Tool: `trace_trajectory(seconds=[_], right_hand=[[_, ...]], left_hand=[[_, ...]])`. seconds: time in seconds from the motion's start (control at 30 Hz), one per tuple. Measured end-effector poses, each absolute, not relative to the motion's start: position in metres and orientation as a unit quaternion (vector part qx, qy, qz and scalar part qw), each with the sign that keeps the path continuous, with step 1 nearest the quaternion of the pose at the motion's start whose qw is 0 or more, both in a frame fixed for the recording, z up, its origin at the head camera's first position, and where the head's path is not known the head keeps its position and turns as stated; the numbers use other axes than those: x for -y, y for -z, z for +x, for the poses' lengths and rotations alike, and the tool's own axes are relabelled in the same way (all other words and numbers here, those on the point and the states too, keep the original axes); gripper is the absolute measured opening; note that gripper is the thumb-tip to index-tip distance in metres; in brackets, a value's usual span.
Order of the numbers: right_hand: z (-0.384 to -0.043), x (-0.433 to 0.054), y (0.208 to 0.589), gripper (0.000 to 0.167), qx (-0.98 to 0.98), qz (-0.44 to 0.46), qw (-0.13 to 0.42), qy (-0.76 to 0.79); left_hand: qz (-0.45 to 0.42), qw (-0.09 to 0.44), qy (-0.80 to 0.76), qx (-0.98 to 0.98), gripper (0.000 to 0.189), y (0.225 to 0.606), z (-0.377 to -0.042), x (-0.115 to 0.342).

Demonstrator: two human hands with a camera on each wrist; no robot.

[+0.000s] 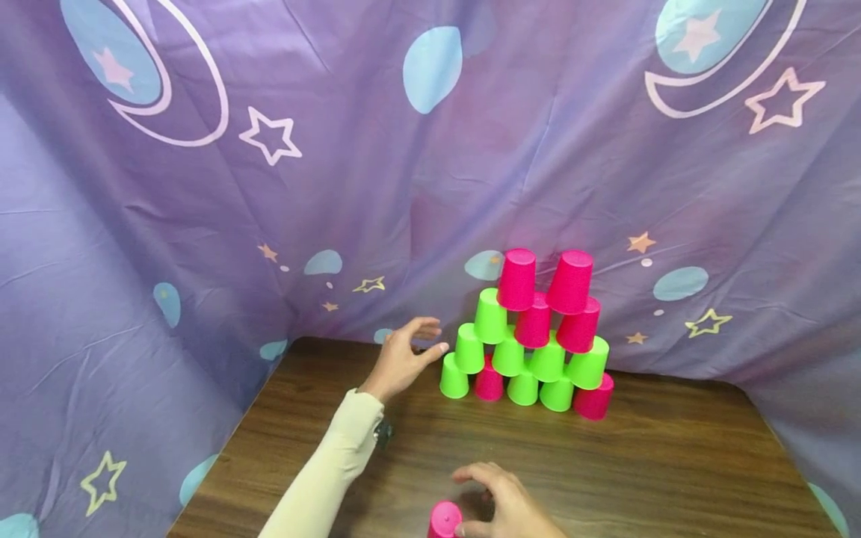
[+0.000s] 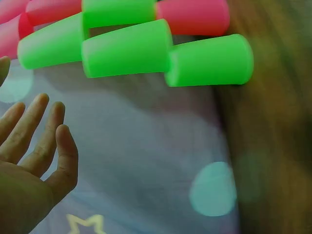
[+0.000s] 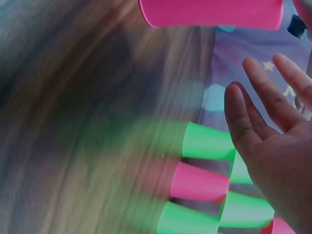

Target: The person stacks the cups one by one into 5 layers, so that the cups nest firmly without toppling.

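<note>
Upside-down green and pink plastic cups form a stacked pyramid; a green cup (image 1: 454, 376) ends its bottom row on the left, and a pink cup (image 1: 517, 280) and another pink cup (image 1: 570, 282) top it. Just left of the stack, my left hand (image 1: 402, 360) is held with fingers spread, apart from the cups. Near the front edge, a single pink cup (image 1: 445, 518) stands upside down. Beside it is my right hand (image 1: 504, 502), thumb close to the cup's side and fingers extended; whether the thumb touches is unclear. The right wrist view shows that pink cup (image 3: 214, 12) above the fingers.
The brown wooden table (image 1: 659, 463) bears the cups. Right behind the pyramid hangs a purple curtain (image 1: 377, 194) with moons and stars, which also runs along both sides. A dark device (image 1: 383, 433) sits on the left wrist.
</note>
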State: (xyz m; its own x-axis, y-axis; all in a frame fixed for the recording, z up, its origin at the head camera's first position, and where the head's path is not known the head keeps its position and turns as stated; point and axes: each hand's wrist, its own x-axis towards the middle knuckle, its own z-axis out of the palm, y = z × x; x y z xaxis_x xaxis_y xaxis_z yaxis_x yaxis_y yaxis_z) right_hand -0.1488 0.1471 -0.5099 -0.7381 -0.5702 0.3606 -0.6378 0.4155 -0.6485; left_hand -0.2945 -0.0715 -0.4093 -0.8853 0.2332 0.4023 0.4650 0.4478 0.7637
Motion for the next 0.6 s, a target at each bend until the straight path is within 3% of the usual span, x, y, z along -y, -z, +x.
trace_trajectory(seconds=[0.3, 0.43, 0.6], right_hand=[[-0.150, -0.140, 0.523, 0.051, 0.826, 0.393, 0.040, -0.402], [-0.151, -0.135, 0.528, 0.046, 0.809, 0.419, 0.073, -0.407], [-0.150, -0.129, 0.533, 0.043, 0.798, 0.430, 0.102, -0.411]], left_hand=[[-0.190, 0.084, 0.502, 0.840, 0.039, 0.456, -0.267, 0.082], [-0.178, 0.060, 0.512, 0.838, 0.038, 0.475, -0.255, 0.087], [-0.189, 0.066, 0.466, 0.862, 0.039, 0.495, -0.239, 0.097]])
